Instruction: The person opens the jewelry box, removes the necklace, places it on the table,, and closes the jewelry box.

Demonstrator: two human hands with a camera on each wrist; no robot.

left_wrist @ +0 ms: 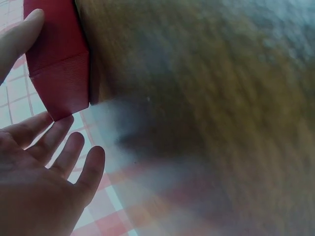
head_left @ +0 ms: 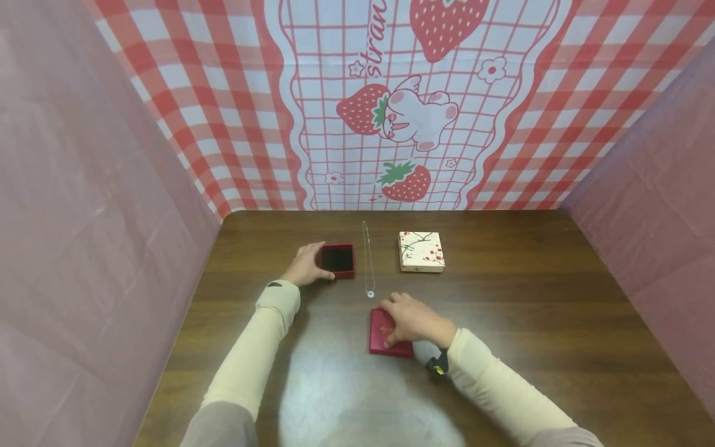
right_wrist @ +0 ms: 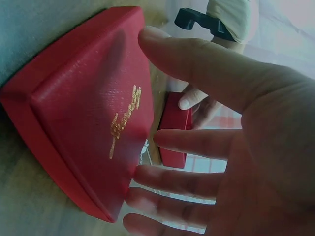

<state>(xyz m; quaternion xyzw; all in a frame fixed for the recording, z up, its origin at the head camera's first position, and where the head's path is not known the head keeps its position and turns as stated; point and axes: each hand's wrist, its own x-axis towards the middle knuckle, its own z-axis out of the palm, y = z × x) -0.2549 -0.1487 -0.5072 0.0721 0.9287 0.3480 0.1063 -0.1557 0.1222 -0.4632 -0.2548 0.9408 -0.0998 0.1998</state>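
Head view put the left hand (head_left: pixel 306 265) toward the desk's (head_left: pixel 514 310) far-left corner, thumb and fingertips gripping a red box (head_left: pixel 345 274) that showed its dark lining (head_left: pixel 337 259). Beside it, nearer the middle of the far edge, a silver necklace (head_left: pixel 366 267) lay stretched out, its pendant (head_left: pixel 370 293) toward the near edge. Around the middle of the desk, the right hand (head_left: pixel 413 318) spread over a red lid (head_left: pixel 380 329), fingers mostly straight; whether they gripped it I could not tell. The likeliest trouble was the necklace: so near the box, it might have snagged or bunched at a sideways nudge. A push of the lid toward the far edge could have struck the pendant. A weak hold on the lid might have let it slip. The cream floral box (head_left: pixel 421 249), toward the far-right corner, seemed safely apart.
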